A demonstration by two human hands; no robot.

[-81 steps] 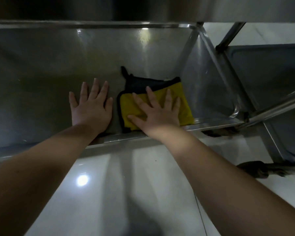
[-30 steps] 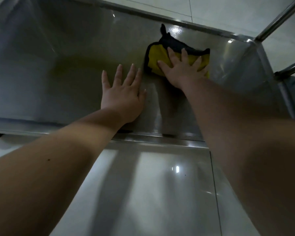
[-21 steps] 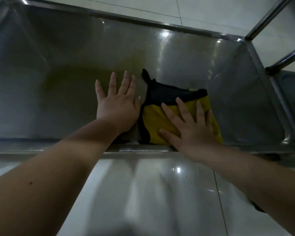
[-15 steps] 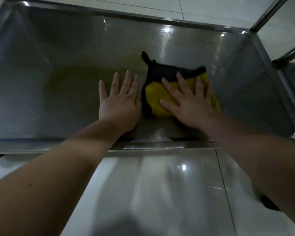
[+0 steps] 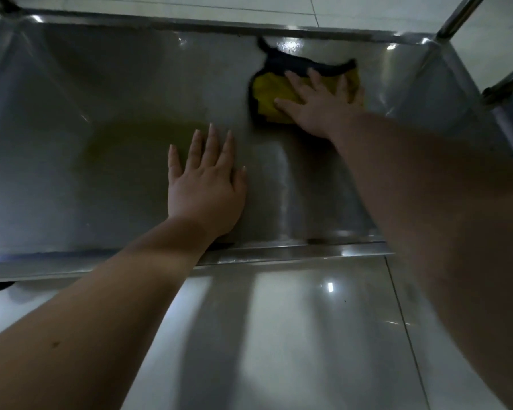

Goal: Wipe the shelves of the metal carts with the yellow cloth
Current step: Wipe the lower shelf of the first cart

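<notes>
Shelf [image 5: 101,99]: steel, rimmed, dim reflections. Left hand [image 5: 205,184]: flat on the shelf, fingers straight and spread, holding nothing. Cloth [image 5: 271,94]: yellow with dark edging, ahead and right of the left hand, near the far rim. Right hand [image 5: 320,105]: fingers straight, pressing the cloth flat, not gripping. Post [image 5: 459,16]: beyond the right hand.

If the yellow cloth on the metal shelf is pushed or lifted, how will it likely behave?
The yellow cloth is probably floppy: its dark edge lies wavy. It likely slides easily, since the shelf looks smooth and glossy. Under the flat right hand it seems thin and light.
</notes>
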